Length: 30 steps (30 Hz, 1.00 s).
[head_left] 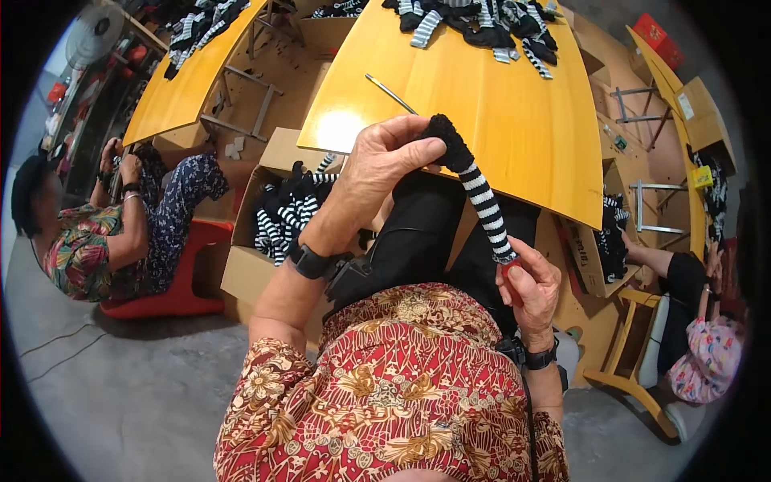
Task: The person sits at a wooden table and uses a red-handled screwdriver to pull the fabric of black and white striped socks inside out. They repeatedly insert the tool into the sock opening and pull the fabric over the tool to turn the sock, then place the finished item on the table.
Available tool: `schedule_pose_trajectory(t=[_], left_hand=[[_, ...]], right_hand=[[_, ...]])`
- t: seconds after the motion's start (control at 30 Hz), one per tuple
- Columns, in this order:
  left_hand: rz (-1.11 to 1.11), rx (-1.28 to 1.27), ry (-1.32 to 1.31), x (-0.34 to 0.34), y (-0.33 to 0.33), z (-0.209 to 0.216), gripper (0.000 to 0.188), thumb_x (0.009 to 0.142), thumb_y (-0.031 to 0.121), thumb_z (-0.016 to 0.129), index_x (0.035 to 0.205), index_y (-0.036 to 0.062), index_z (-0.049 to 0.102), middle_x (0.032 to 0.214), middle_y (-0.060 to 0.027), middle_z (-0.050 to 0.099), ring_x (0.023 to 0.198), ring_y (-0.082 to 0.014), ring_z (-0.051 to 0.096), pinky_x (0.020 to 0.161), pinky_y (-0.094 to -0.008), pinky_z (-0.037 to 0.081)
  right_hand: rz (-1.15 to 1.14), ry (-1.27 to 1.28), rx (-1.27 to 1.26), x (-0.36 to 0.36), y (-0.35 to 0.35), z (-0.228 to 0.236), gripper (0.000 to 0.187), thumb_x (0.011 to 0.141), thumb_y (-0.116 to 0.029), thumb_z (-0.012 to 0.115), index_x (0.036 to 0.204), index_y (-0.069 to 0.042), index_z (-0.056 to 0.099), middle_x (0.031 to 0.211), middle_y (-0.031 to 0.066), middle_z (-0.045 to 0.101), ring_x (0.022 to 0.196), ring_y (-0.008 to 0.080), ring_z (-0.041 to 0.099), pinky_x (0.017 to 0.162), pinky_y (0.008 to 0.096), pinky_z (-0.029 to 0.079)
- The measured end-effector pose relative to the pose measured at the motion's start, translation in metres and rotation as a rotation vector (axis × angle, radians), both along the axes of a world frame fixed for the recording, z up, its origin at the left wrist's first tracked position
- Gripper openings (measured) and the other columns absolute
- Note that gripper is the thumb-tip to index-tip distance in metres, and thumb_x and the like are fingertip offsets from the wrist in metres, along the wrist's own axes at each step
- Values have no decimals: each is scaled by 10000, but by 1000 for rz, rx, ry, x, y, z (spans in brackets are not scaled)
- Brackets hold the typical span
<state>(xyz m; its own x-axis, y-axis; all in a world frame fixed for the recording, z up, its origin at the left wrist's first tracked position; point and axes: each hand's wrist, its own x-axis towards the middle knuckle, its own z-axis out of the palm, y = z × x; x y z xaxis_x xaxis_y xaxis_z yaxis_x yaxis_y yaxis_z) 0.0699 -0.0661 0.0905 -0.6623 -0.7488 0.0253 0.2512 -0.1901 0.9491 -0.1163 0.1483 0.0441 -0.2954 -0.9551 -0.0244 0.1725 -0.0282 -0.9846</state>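
Between my two hands stretches a black-and-white striped knitted tube (484,205) with a fuzzy black end. My left hand (391,157) pinches the fuzzy black end, thumb on top, just over the table's near edge. Lower and to the right, my right hand (530,285) is closed at the striped end. A bit of something red (511,265) shows between its fingers; its kind is mostly hidden. A thin metal rod (391,94) lies on the yellow table (490,120), its near end beside my left hand.
Striped and black knitted pieces (482,28) are heaped at the table's far side. A cardboard box (241,269) of similar pieces stands left of my legs, another box (593,261) to the right. One person (96,249) sits at left on a red stool (181,273), another (705,353) at right.
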Motion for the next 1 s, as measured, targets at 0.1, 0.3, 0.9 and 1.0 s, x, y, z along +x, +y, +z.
schedule_pose_trajectory(t=[0.1,0.3,0.9,1.0], left_hand=[[52,-7,-1,-3,-2,-4,193,858,133,692,1013,21,670,894,-8,677,781,-73,613,751,-225,498],[-25,-43,-94,-3,-5,9,133,849,148,709,937,51,683,812,33,652,687,-41,556,634,-188,442],[218,304,225,41,-72,-25,254,915,168,621,1121,23,594,956,-80,678,832,-142,631,725,-259,518],[196,384,207,35,-73,-32,297,935,194,589,1171,15,570,999,-114,684,857,-163,646,740,-287,523]], right_hand=[[-3,8,26,-1,2,-1,365,877,-79,618,1234,-8,596,760,65,639,524,61,500,442,189,366],[11,-35,41,0,-1,-3,343,860,-49,638,1197,7,613,768,83,648,528,67,516,444,188,379],[-89,394,329,-85,-6,43,263,859,-125,625,1108,-46,660,789,11,644,587,26,538,493,147,366],[-200,875,99,-79,-43,33,271,886,-103,594,1130,13,627,906,43,655,773,133,611,663,258,478]])
